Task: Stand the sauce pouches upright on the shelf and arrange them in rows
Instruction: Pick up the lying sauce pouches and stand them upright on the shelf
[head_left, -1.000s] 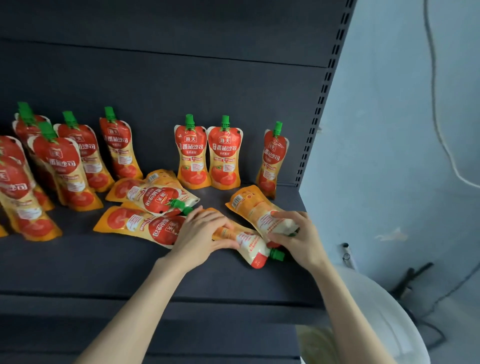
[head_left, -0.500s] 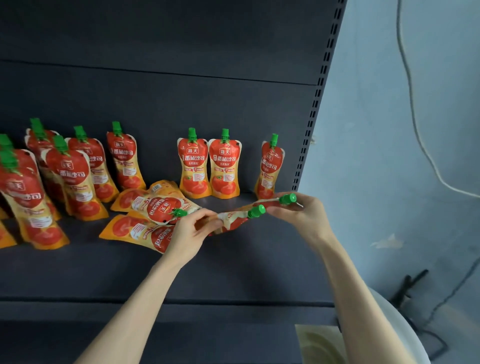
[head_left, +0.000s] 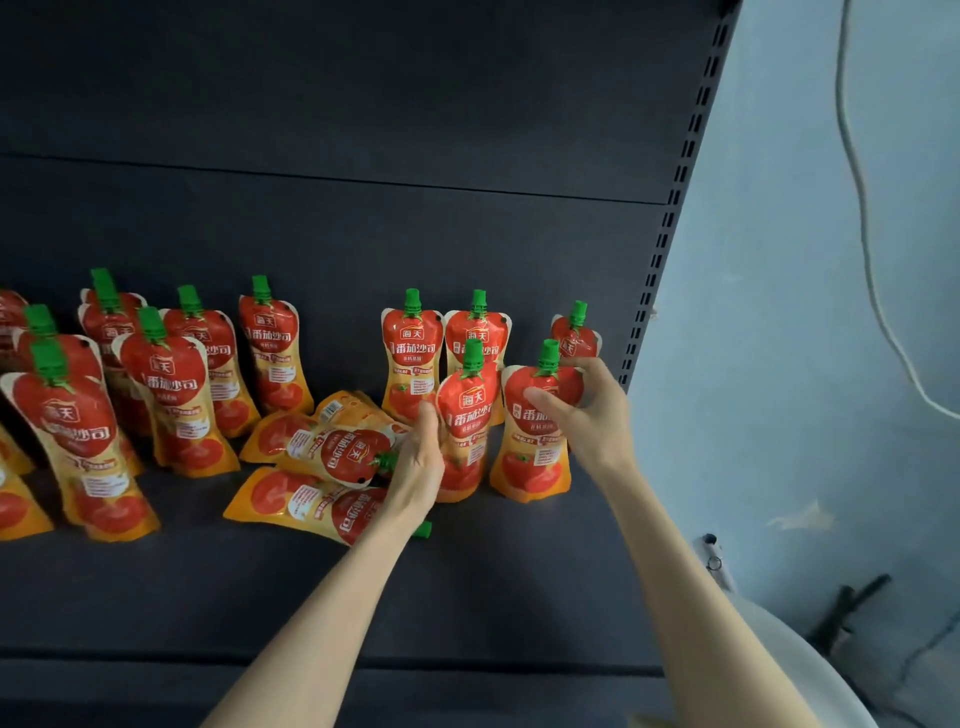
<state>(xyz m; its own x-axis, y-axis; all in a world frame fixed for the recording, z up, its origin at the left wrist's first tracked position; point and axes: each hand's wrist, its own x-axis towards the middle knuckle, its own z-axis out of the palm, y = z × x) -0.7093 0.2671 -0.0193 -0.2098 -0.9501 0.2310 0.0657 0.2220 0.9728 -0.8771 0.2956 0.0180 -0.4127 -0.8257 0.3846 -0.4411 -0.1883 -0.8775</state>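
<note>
- Broadly, the shelf has bare deck just in front of the back row, three upright pouches at its right end. I judge the step in hand is starting a second row there.
- At the left stands the left group, a loose cluster of upright pouches, some leaning. Its ranks are the ones for the new row to line up with.
- Mid-shelf, the flat pouches lie overlapped, at least three of them, not yet stood up.
- The right pouch and left pouch are upright side by side, just before the back row, bases at the deck. To do this well, spread each base flat and turn the label forward. Set each pouch squarely before the one behind, and let go only once it stands without leaning.
- The right hand grips the right pouch near its top, thumb across the red front and fingers behind.
- The left hand is curled round the left pouch's left edge at mid-height.
- The caps are green.
- The logo reads 海天, with 番茄沙司 in white below; the finer print is too small to read.
</note>
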